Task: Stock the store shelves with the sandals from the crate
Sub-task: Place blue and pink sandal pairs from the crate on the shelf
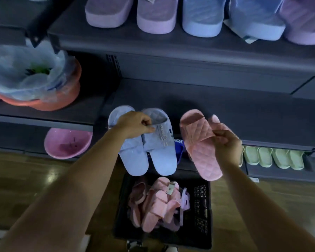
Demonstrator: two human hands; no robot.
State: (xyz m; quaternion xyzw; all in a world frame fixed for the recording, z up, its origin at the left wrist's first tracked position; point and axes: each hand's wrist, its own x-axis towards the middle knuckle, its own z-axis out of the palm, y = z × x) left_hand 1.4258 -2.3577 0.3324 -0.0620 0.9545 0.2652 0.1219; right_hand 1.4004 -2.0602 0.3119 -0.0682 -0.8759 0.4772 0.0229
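The shelf takes up the upper half of the frame, and you are working at its middle tier, at centre. At bottom centre the crate holds a heap of pink sandals, so I judge the stocking far from done.

Your blue pair sits centre-left, soles together side by side, with the heels hanging past the shelf edge over the crate. I cannot tell whether it rests on the shelf. The pink pair is just right of it, tilted, its heel toward the crate.

Both pairs are moulded slides with a broad quilted strap and a thick, textured sole. The blue strap carries a small raised logo. They look like foam: probably light, springy rather than stiff, matte enough not to slip, and not fragile. The strap is the natural place to hold them, since a pinch there carries both shoes. Gripping the sole edge would likely let the pair splay.

Your left hand has its fingers curled, pinching the blue straps. Your right hand curls round the edge of the pink strap, thumb on top.
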